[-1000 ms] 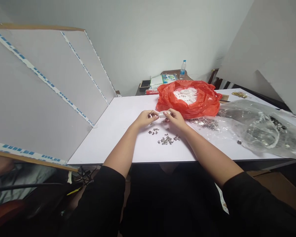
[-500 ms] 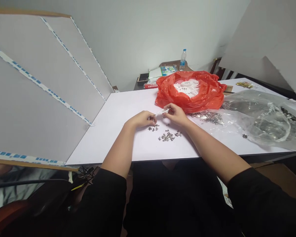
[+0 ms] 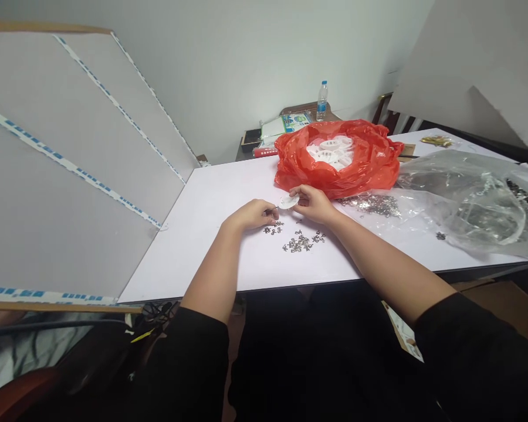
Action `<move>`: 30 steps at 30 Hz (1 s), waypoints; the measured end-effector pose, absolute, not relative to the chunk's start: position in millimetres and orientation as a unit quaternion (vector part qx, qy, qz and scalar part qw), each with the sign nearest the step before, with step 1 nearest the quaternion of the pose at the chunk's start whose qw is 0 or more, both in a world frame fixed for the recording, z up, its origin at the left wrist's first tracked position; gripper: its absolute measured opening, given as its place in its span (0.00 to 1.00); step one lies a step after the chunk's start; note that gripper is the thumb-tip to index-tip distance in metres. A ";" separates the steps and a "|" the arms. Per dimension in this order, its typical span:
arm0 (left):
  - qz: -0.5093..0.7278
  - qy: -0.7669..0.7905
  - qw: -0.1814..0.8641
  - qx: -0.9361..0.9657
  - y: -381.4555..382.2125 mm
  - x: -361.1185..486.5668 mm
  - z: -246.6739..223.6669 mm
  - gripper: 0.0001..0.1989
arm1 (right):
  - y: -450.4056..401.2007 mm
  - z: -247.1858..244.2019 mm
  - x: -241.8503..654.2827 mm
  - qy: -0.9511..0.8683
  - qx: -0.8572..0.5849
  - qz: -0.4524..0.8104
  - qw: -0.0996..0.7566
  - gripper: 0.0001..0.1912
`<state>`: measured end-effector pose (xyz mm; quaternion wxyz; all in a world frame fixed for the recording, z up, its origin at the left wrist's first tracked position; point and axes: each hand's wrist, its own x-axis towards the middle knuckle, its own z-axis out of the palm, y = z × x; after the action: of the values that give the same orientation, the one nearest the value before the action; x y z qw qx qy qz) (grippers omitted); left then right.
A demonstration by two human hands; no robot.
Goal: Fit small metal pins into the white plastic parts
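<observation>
A round white disc-like piece point(image 3: 289, 201) is pinched by my right hand point(image 3: 313, 203), its flat face turned partly up. At the disc's left edge is my left hand point(image 3: 259, 214), its fingers closed round something small and dark that I cannot make out. Just below the left fingers lies a small group of metal pieces point(image 3: 273, 230). A larger pile of similar small metal pieces point(image 3: 298, 242) rests nearer the table's front edge, between my forearms.
Behind my right hand stands a red plastic bag point(image 3: 286, 170) holding several white pieces point(image 3: 334, 153). Clear plastic bags point(image 3: 470, 199) of metal parts cover the right side of the white table point(image 3: 167, 264). A grey panel point(image 3: 70, 193) borders the left; a water bottle point(image 3: 321, 104) stands behind.
The white piece has turned from nearly edge-on to showing its round face. My hands have stayed in about the same place, and the camera view has shifted slightly.
</observation>
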<state>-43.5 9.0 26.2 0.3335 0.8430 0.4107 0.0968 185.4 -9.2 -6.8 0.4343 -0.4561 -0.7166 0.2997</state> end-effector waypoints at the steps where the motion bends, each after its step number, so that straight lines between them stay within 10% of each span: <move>1: 0.097 0.409 0.331 0.845 8.9 -43.1 26.3 0.09 | -9.5 -6.3 185.5 -0.718 -0.456 0.299 0.433 0.18; 30: 0.153 0.548 0.179 0.802 21.7 -57.4 21.2 0.09 | -11.4 -1.1 184.3 -0.672 -0.460 0.362 0.454 0.22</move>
<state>-57.4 21.7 21.2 0.1793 0.8024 0.5483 0.1529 184.3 -11.4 -1.1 0.4535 -0.4605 -0.6715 0.3624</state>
